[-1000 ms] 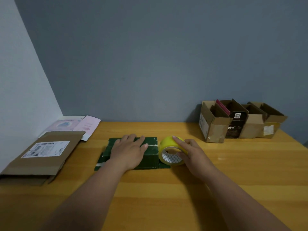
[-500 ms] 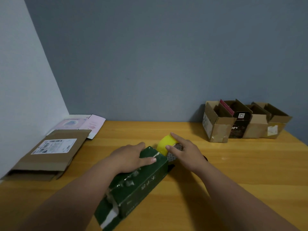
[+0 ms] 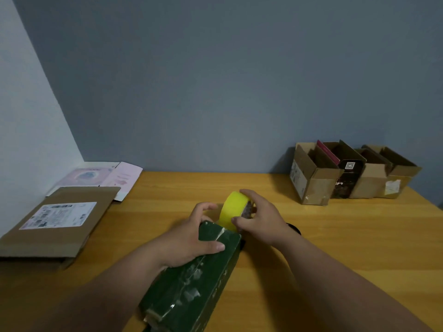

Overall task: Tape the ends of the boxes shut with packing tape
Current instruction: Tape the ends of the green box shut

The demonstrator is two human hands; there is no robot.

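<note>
The left hand point(image 3: 191, 238) grips the far end of the green box point(image 3: 191, 283), which lies lengthwise toward the camera on the table point(image 3: 335, 236), while the right hand point(image 3: 260, 218) holds the yellow tape roll point(image 3: 233, 209) right against that end — taping looks just begun here. Old tape streaks the box's top, but whether either end is sealed I cannot tell. The open cartons point(image 3: 347, 173) at the far right stand untaped, well apart — most of the job seems left.
</note>
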